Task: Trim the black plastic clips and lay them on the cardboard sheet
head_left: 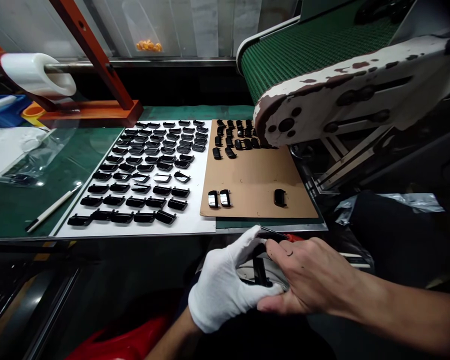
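Observation:
My left hand [225,285], in a white glove, is curled around a small black plastic part [260,270] held below the table's front edge. My bare right hand [311,275] meets it from the right, fingers pinched on a thin tool with a red handle [290,236] whose tip points at the part. On the white sheet [195,227] lie several rows of glossy black parts [142,170]. The brown cardboard [255,175] carries three loose parts [219,198] near its front and a cluster [234,137] at its back.
A green conveyor belt [307,45] with a worn white end housing [341,95] overhangs the cardboard's back right. A white pen [52,207] lies on the green mat [7,210]. A roll of clear film [37,75] sits on an orange frame [93,112] at back left.

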`<state>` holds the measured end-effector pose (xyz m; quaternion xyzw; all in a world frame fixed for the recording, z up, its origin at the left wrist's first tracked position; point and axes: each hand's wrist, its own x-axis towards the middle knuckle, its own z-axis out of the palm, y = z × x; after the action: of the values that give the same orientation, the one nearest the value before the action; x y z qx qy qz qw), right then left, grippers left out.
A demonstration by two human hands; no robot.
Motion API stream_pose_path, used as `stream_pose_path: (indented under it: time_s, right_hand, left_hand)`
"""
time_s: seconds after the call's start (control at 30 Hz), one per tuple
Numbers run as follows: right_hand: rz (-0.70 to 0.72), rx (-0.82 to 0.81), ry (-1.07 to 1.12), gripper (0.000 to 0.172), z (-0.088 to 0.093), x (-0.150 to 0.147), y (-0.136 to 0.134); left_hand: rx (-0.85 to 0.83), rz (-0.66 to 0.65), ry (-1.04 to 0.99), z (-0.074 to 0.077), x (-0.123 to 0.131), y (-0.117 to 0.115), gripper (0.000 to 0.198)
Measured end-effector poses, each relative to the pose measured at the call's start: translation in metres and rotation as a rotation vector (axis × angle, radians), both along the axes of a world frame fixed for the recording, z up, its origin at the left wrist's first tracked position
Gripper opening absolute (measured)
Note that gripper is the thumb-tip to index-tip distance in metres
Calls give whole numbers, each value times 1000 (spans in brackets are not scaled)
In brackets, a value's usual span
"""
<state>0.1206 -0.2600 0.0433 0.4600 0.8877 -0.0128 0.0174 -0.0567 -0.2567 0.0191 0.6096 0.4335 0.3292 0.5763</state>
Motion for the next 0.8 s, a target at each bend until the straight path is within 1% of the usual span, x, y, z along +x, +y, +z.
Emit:
stream_pose_path:
  time_s: [0.13, 0.33, 0.5, 0.63, 0.8]
  right_hand:
    - [5, 2, -4, 86, -3, -1, -1]
    - [13, -27, -16, 91, -5, -1, -2]
    - [22, -44, -15, 88, -7, -1, -2]
    - [27, 35, 16, 85, -7, -2, -1]
    - [61, 124, 59, 80, -9, -2, -1]
  left_hand:
    - [-11, 12, 7, -1, -1, -1, 82]
    - [-27, 22, -11, -4, 0, -2, 83]
    - [2, 41, 12, -7, -2, -2, 84]
    - [13, 49, 25, -8, -3, -2, 84]
    - [-40, 69, -22, -10, -1, -1, 84]
